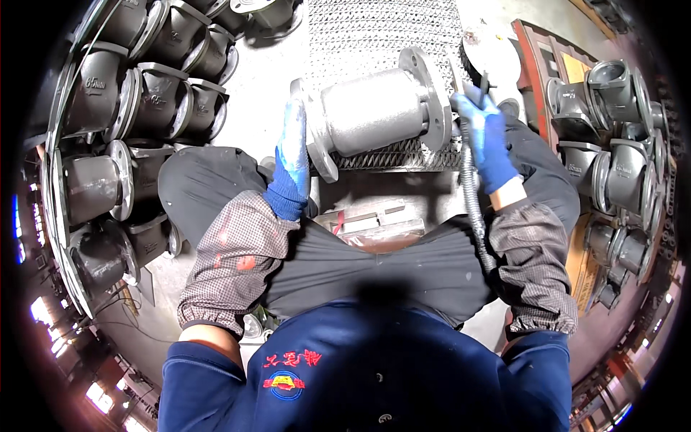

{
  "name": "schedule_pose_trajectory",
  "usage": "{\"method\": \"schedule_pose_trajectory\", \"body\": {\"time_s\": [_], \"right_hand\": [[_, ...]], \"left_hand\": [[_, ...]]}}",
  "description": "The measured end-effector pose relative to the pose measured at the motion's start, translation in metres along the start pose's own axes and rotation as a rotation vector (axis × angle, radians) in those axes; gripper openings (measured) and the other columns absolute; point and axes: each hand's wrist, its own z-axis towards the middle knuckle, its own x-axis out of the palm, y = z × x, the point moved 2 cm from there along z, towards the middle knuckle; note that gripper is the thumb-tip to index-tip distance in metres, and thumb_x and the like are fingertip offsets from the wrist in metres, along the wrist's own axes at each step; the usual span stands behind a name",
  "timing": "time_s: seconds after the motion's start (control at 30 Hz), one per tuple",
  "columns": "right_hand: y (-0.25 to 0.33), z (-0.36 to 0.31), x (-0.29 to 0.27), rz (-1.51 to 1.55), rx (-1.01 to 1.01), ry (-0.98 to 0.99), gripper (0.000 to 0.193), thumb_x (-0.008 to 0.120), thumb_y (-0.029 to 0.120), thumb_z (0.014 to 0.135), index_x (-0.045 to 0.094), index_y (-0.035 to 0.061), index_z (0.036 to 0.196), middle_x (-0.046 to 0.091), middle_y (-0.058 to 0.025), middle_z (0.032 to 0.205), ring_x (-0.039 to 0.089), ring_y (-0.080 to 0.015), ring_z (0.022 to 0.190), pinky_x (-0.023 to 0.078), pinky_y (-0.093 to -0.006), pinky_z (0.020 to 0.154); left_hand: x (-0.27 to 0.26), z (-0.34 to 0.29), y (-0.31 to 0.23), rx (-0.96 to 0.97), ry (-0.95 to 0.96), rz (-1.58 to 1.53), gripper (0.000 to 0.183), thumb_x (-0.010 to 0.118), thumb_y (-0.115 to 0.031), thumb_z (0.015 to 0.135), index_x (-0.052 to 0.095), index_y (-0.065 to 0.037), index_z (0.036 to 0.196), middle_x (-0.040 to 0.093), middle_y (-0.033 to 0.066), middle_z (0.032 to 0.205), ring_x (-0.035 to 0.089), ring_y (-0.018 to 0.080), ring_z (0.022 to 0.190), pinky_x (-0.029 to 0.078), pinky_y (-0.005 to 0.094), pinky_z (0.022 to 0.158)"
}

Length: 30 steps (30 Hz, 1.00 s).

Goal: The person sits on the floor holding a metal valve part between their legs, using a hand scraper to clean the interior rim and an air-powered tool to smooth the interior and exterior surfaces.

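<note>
A grey cast-metal flanged valve body (371,111) lies on its side in front of me, tilted slightly up to the right, a round flange at each end. My left hand (291,147), in a blue glove, holds its left flange, fingers stretched along the outer face; the thumb is mostly hidden. Beside the right flange, my right hand (489,129), also gloved, is closed around a dark hand tool (484,83) whose exact kind I cannot make out. A grey ribbed hose (471,209) runs down from that hand along my right forearm.
Under the valve body is a metal mesh bench top (385,32). Similar castings (162,93) are stacked on the left, and more castings (622,169) stand on the right near a red metal frame (534,79). A round pale object (493,57) sits behind my right hand.
</note>
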Motion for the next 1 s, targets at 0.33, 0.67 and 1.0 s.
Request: {"method": "schedule_pose_trajectory", "body": {"time_s": [0.33,0.67,1.0], "right_hand": [[0.013,0.009,0.011,0.134,0.066,0.296,0.031,0.046,0.014,0.092,0.060,-0.0041,0.112,0.063,-0.0097,0.104,0.061,-0.0129,0.090,0.049,-0.0254,0.080],[0.025,0.048,0.019,-0.071,-0.188,0.276,0.036,0.042,0.017,0.093,0.056,-0.0032,0.119,0.062,-0.0118,0.112,0.060,-0.0192,0.100,0.046,-0.0292,0.089],[0.010,0.086,0.065,0.114,0.050,0.083,0.023,0.059,0.021,0.078,0.065,-0.0006,0.085,0.057,-0.0044,0.068,0.052,-0.0130,0.058,0.042,-0.0287,0.054]], "left_hand": [[0.013,0.022,-0.052,0.034,0.065,-0.038,0.044,0.050,-0.032,0.095,0.050,0.001,0.124,0.057,0.0153,0.118,0.059,0.0230,0.104,0.048,0.0338,0.090],[0.023,0.080,-0.074,-0.088,-0.039,-0.242,0.030,0.055,-0.025,0.091,0.058,-0.004,0.112,0.062,0.0102,0.107,0.060,0.0228,0.098,0.050,0.0380,0.090],[0.003,0.097,-0.055,0.101,-0.107,-0.147,0.037,0.050,-0.039,0.093,0.052,-0.012,0.117,0.058,0.0069,0.112,0.060,0.0209,0.097,0.052,0.0361,0.082]]}}
